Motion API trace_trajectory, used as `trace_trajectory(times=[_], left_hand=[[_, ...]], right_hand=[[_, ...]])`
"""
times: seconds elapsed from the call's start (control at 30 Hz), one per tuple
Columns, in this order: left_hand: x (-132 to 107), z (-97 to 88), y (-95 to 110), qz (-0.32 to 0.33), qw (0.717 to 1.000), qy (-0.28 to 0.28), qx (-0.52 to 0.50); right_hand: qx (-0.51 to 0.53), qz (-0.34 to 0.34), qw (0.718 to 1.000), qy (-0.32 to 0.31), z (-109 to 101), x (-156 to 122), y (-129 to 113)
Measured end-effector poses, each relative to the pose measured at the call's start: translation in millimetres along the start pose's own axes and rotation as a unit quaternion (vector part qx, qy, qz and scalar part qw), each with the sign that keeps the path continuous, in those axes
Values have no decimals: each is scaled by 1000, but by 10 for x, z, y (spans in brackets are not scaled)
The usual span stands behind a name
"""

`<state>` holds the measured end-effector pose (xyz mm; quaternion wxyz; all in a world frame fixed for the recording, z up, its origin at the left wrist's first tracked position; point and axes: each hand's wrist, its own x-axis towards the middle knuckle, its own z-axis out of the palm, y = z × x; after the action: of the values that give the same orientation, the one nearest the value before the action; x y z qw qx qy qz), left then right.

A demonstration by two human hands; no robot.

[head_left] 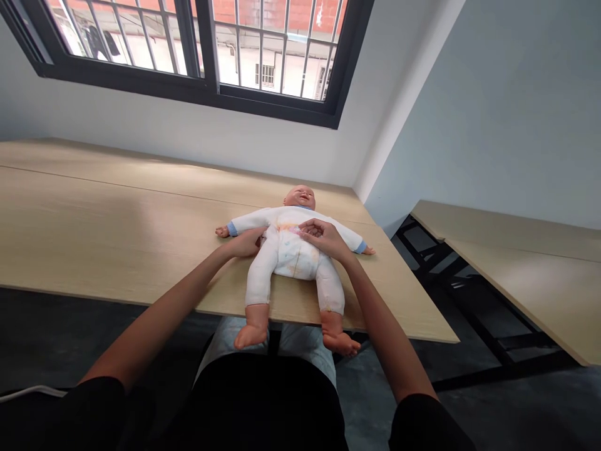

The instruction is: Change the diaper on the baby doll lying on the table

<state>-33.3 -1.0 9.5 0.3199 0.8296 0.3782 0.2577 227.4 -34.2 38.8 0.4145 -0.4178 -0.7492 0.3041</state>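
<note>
A baby doll (287, 250) in a white bodysuit with blue cuffs lies on its back near the front edge of a light wooden table (117, 219), its bare feet hanging over the edge. My left hand (246, 242) rests against the doll's side at the waist, fingers curled on the cloth. My right hand (322, 237) lies on the doll's chest, its fingers pinching the suit's fabric near a small pink spot.
A second wooden table (526, 263) stands to the right, with a gap and dark metal frame (451, 275) between. A barred window (211, 50) fills the wall behind. My lap sits below the table edge.
</note>
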Motion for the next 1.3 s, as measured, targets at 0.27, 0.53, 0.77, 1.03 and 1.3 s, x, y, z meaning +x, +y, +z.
trace_trajectory(times=[0.27, 0.53, 0.77, 1.03, 1.3], left_hand=[[20, -69, -64, -9, 991, 128, 37], [-20, -201, -74, -21, 992, 126, 20], [-126, -410, -107, -79, 986, 140, -50], [-118, -303, 21, -41, 960, 212, -177], [-62, -67, 85, -122, 968, 199, -94]], right_hand=[[8, -2, 1000, 2, -7, -12, 13], [20, 0, 1000, -1, -9, -8, 6], [21, 0, 1000, -8, -16, -13, 2], [-95, -73, 992, 29, -20, 24, -165], [-297, -279, 888, -213, 554, 162, -471]])
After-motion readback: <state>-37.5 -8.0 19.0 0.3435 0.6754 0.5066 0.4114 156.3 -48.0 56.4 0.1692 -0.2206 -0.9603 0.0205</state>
